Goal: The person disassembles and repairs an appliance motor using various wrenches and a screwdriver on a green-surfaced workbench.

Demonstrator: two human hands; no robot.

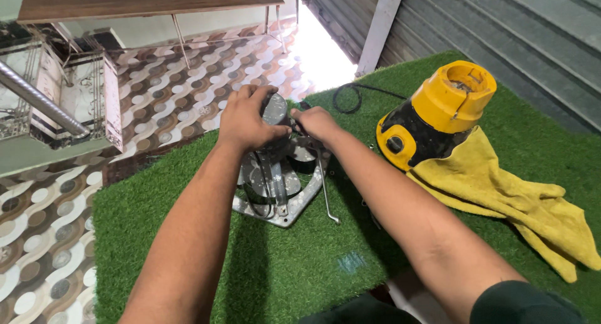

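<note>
While gripped by both hands, grey metal fan

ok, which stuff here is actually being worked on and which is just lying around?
In hand:
- metal fan unit, gripped on top by left hand
- right hand at its hub

Lying about:
- yellow mixer base
- yellow cloth
- black cord
- metal rod

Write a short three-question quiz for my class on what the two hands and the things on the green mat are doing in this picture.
1. True or false: the left hand grips the top of the metal fan.
2. What lies under the yellow and black motor base?
3. Which is nearer the right hand: A the black cord, B the wooden bench?

Key: 1 true. 2 a yellow cloth. 3 A.
</note>
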